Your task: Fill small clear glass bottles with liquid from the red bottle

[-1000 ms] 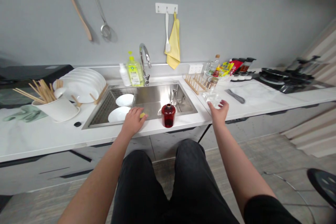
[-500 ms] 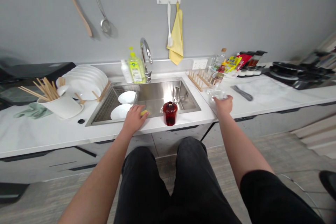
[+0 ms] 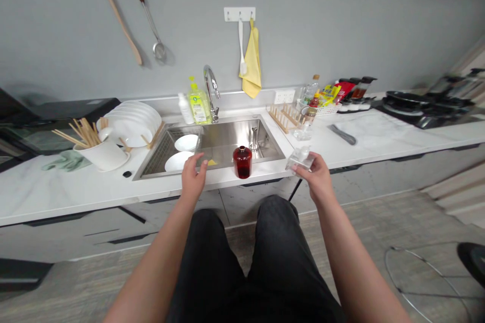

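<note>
My right hand (image 3: 316, 177) grips a small clear glass bottle (image 3: 301, 157), squarish and tilted, lifted near the right end of the sink. My left hand (image 3: 194, 175) is open over the sink's front edge, thumb and fingers apart, with nothing in it. Close to its thumb lies a yellow sponge (image 3: 211, 162), partly hidden. Between my hands a dark red glass bottle (image 3: 243, 162) stands upright and uncapped on the counter's front strip. Another clear item (image 3: 303, 133), its kind hard to make out, sits on the counter beyond my right hand.
Two white bowls (image 3: 186, 142) sit in the left of the steel sink (image 3: 223, 133). Left of it are racked plates (image 3: 132, 128) and a chopstick holder (image 3: 101, 155). On the right are a wooden rack (image 3: 282, 118), a condiment basket (image 3: 326, 109) and grey tongs (image 3: 343, 134).
My right hand has lifted the clear bottle off the counter and brought it left, towards me. My left hand has come up from beside the sponge, and its fingers have spread.
</note>
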A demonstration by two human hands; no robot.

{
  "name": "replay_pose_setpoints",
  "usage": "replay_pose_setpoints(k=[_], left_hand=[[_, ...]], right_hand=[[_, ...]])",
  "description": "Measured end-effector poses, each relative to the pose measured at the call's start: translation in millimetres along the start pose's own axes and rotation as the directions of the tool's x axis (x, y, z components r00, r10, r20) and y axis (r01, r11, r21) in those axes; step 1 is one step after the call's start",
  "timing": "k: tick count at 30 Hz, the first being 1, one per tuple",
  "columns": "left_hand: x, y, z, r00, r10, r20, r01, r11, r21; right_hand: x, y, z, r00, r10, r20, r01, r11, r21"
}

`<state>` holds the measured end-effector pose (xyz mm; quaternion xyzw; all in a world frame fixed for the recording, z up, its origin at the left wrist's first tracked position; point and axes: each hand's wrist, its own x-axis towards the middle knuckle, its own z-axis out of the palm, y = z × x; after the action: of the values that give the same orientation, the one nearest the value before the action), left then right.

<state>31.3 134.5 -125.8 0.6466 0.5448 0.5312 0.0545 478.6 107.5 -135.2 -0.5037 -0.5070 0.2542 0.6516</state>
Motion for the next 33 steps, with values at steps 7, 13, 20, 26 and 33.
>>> replay_pose_setpoints(k=[7,13,20,26,33], left_hand=[[-68,132,-4.9,0.936,0.11,0.334,0.077,0.863,-0.5],[-82,162,-27.0,0.882,0.135,0.451,0.192,0.771,-0.607],[-91,165,-50.5,0.9,0.031,0.434,0.276,0.73,-0.625],[-106,176,-52.5,0.929,-0.131,0.347,0.347,0.641,-0.685],[-97,180,-50.9,0.929,-0.082,0.36,0.323,0.655,-0.683]], right_hand=[[-82,-78,50,0.891,0.116,0.439,-0.225,0.952,0.206],[-126,-104,86,0.769,0.021,0.639,-0.28,0.91,0.307],[-148,-118,95,0.779,0.004,0.627,-0.17,0.964,0.206],[-158,-138,104,0.799,-0.01,0.602,-0.135,0.972,0.195],[-160,-133,101,0.804,0.03,0.594,-0.21,0.949,0.236]])
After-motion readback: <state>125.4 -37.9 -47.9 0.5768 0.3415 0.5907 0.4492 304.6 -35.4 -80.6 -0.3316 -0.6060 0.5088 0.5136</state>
